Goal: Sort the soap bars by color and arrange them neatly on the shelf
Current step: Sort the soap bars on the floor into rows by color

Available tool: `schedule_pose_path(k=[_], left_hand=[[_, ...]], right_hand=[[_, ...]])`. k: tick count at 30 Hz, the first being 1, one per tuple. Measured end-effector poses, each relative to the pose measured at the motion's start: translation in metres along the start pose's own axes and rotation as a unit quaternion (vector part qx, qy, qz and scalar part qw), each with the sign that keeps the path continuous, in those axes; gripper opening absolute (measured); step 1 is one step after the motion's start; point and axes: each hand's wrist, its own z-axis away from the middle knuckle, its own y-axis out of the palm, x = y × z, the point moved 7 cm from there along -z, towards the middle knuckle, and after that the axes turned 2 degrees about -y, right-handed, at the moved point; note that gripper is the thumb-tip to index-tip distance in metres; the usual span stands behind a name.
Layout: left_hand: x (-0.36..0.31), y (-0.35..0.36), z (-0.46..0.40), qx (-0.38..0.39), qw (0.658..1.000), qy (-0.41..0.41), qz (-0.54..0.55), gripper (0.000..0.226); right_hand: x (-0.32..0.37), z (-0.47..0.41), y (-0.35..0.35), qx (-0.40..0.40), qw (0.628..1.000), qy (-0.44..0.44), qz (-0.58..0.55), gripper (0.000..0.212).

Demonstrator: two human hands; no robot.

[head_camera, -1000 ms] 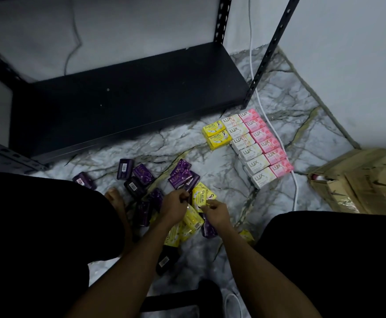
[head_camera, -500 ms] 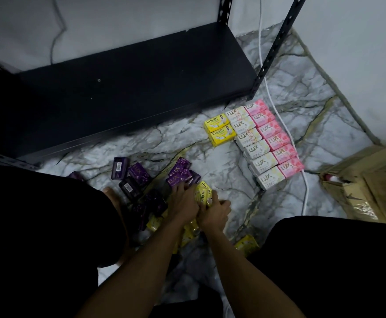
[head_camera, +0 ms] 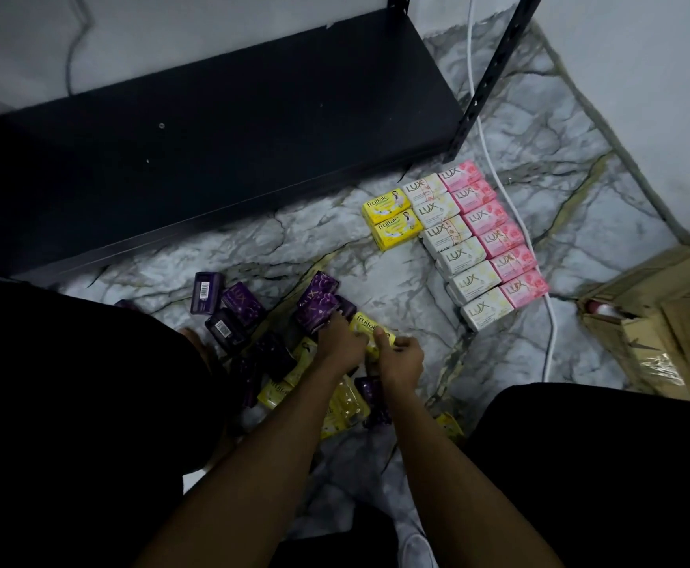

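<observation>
Both hands meet over a loose heap of soap bars on the marble floor. The left hand and the right hand together hold a yellow soap bar, fingers curled round it from either side; the right thumb lies across its near end. How much of the left hand's grip falls on this bar and how much on the purple bars just beside it is hard to tell in the dim light.

The heap mixes purple soap bars and more yellow ones, lying at all angles, some overlapping, between the person's dark-clad knees. A few purple bars sit slightly apart to the left, one with its barcode up.

Well apart, to the upper right, sorted bars lie in tidy columns: two yellow bars stacked edge to edge, a column of white bars beside them, and a column of pink bars touching the white ones.

The black shelf stands behind, its lowest board bare of soap. A white cable runs along the floor past the pink column, and a cardboard box sits at the right edge.
</observation>
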Motion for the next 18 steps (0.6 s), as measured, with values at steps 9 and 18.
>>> schedule_pose_path(k=[9,18], left_hand=[[-0.009,0.011,-0.003,-0.035,0.998,0.06,0.002,0.038],[-0.055,0.001,-0.025,-0.1,0.988,0.114,-0.019,0.022]], right_hand=[[0.01,-0.013,-0.003,-0.022,0.995,0.07,-0.072,0.042],[0.037,-0.064,0.002,-0.014,0.991,0.057,-0.119,0.045]])
